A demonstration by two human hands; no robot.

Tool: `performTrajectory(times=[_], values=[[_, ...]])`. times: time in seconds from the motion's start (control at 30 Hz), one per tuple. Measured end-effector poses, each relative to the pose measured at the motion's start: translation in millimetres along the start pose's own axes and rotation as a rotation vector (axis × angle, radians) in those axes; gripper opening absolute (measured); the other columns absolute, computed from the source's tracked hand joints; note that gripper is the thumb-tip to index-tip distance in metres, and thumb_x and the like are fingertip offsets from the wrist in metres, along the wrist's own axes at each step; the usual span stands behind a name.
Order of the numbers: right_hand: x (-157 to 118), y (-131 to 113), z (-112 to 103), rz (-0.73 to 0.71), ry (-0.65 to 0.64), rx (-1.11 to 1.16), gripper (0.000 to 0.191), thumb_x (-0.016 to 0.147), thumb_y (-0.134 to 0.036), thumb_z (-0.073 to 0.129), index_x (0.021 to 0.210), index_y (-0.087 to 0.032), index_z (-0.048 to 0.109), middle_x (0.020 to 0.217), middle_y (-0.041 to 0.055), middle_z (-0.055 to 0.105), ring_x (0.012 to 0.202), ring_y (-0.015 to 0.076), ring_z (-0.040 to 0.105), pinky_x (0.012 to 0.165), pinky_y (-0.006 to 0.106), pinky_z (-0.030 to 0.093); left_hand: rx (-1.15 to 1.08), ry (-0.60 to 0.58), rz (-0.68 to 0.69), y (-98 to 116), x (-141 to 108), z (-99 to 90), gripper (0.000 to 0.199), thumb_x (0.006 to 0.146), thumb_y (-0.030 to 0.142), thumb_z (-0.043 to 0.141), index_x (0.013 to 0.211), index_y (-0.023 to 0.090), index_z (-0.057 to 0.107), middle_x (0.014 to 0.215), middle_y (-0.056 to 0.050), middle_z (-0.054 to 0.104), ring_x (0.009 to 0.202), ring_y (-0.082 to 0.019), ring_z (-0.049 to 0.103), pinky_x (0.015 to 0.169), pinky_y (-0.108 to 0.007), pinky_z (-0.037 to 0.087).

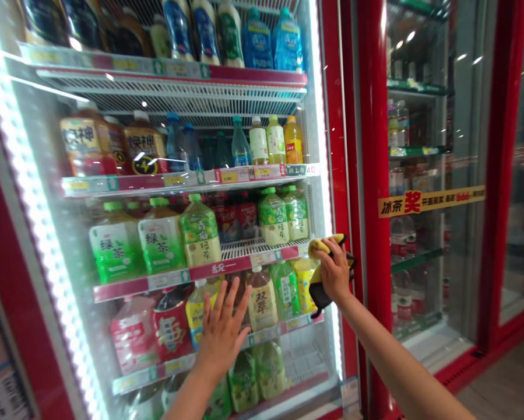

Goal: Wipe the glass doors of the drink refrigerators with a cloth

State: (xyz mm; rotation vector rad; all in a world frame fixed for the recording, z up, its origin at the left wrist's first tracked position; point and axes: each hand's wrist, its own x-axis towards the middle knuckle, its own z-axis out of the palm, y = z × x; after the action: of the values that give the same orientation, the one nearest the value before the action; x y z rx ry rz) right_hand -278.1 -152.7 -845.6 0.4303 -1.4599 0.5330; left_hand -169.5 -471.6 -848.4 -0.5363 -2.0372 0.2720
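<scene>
Yellow-and-black cloth was clutched in my right hand, right of centre, my left hand spread at lower centre.

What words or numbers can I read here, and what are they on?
"焕神": large bottles
"绿茶": green-capped bottles
"统一": pink shelf strip
"双萃": beige-labelled bottle
"新上市": white shelf label
"冰茶", "奖": yellow sticker on the neighbouring cooler
Price tags and remaining text: too small or blurred.

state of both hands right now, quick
Left hand: open, fingers spread, nothing in its grasp.
Right hand: closed on a yellow and black cloth.
</scene>
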Motion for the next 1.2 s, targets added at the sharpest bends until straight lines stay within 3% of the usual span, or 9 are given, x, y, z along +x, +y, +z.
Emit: performTrajectory(times=[0.17, 0.3, 0.43, 0.6, 0.7, 0.77, 0.9, 1.07, 1.2], values=[[44.9, -50.5, 37.8, 0.152, 0.081, 0.008, 0.035, 0.102, -0.019, 0.045, 0.129, -0.029, 0.065, 0.153, 0.0102, 0.051, 0.146, 0.0288, 0.044, 0.116, 0.054, 0.04, 0.016, 0.006, -0.041, -11.5, -0.4, -6.1, 0.103, 0.083, 0.057, 0.074, 0.164, 0.028, 0.018, 0.17, -0.013, 0.025, 0.159, -0.034, 0.016, 0.128, -0.061, 0.005], [10.2, -85.1, 37.8, -0.01, -0.067, -0.042, 0.037, 0.098, -0.013, 0.051, 0.126, -0.031, 0.068, 0.149, 0.0078, 0.057, 0.144, 0.0253, 0.047, 0.117, 0.047, 0.038, 0.048, 0.012, -0.039, -10.0, -1.2, -5.4, 0.1, 0.085, 0.053, 0.073, 0.164, 0.028, 0.017, 0.169, -0.012, 0.027, 0.158, -0.034, 0.018, 0.128, -0.061, 0.007], [-38.9, -64.1, 10.4, -0.236, -0.187, -0.02, 0.037, 0.096, -0.01, 0.054, 0.117, -0.035, 0.072, 0.138, 0.0027, 0.067, 0.135, 0.0194, 0.057, 0.119, 0.042, 0.037, 0.041, -0.002, -0.016, -18.5, -9.0, -8.5, 0.106, 0.079, 0.057, 0.077, 0.164, 0.03, 0.019, 0.169, -0.011, 0.028, 0.158, -0.033, 0.02, 0.129, -0.057, 0.005], [-14.9, -41.1, 12.7, 0.017, -0.019, 0.006, 0.036, 0.099, -0.013, 0.045, 0.12, -0.028, 0.069, 0.142, 0.0074, 0.062, 0.138, 0.0279, 0.054, 0.115, 0.055, 0.042, 0.058, 0.012, -0.054, -43.8, -23.0, -19.0, 0.11, 0.076, 0.06, 0.079, 0.163, 0.031, 0.019, 0.169, -0.012, 0.028, 0.158, -0.033, 0.019, 0.129, -0.057, 0.003], [20.7, -72.2, 40.0, 0.184, 0.113, 0.029, 0.039, 0.1, -0.016, 0.042, 0.131, -0.026, 0.064, 0.152, 0.0103, 0.052, 0.143, 0.0324, 0.047, 0.113, 0.059, 0.043, 0.063, 0.001, -0.078, -52.5, -27.5, -21.3, 0.109, 0.075, 0.061, 0.079, 0.163, 0.032, 0.021, 0.169, -0.011, 0.029, 0.158, -0.033, 0.019, 0.129, -0.058, 0.004], [30.1, -101.8, 56.2, 0.174, 0.096, 0.014, 0.041, 0.101, -0.016, 0.041, 0.135, -0.026, 0.062, 0.154, 0.0118, 0.05, 0.145, 0.0324, 0.044, 0.114, 0.057, 0.041, 0.068, -0.011, -0.088, -53.5, -28.5, -19.9, 0.11, 0.074, 0.06, 0.081, 0.163, 0.032, 0.022, 0.168, -0.011, 0.03, 0.158, -0.034, 0.019, 0.129, -0.059, 0.004], [2.5, -137.4, 60.1, -0.002, -0.05, -0.024, 0.04, 0.1, -0.013, 0.047, 0.13, -0.03, 0.065, 0.148, 0.0096, 0.058, 0.145, 0.0265, 0.047, 0.118, 0.048, 0.037, 0.056, -0.03, -0.096, -51.1, -29.4, -16.9, 0.11, 0.074, 0.06, 0.08, 0.163, 0.034, 0.02, 0.169, -0.01, 0.029, 0.157, -0.034, 0.021, 0.129, -0.06, 0.008], [-39.1, -108.7, 25.5, -0.311, -0.225, 0.023, 0.034, 0.099, -0.013, 0.055, 0.118, -0.035, 0.072, 0.139, 0.0022, 0.067, 0.135, 0.0183, 0.057, 0.119, 0.039, 0.037, 0.009, -0.036, -0.087, -53.7, -38.5, -20.0, 0.105, 0.081, 0.055, 0.077, 0.163, 0.033, 0.016, 0.169, -0.01, 0.027, 0.157, -0.034, 0.022, 0.129, -0.06, 0.013], [-12.0, -90.5, 22.6, -0.169, -0.148, 0.035, 0.036, 0.099, -0.013, 0.051, 0.122, -0.033, 0.07, 0.142, 0.004, 0.065, 0.138, 0.0217, 0.055, 0.117, 0.046, 0.041, 0.009, -0.015, -0.112, -65.0, -49.8, -26.5, 0.105, 0.082, 0.051, 0.077, 0.164, 0.031, 0.015, 0.17, -0.011, 0.026, 0.158, -0.034, 0.017, 0.129, -0.059, 0.012]])
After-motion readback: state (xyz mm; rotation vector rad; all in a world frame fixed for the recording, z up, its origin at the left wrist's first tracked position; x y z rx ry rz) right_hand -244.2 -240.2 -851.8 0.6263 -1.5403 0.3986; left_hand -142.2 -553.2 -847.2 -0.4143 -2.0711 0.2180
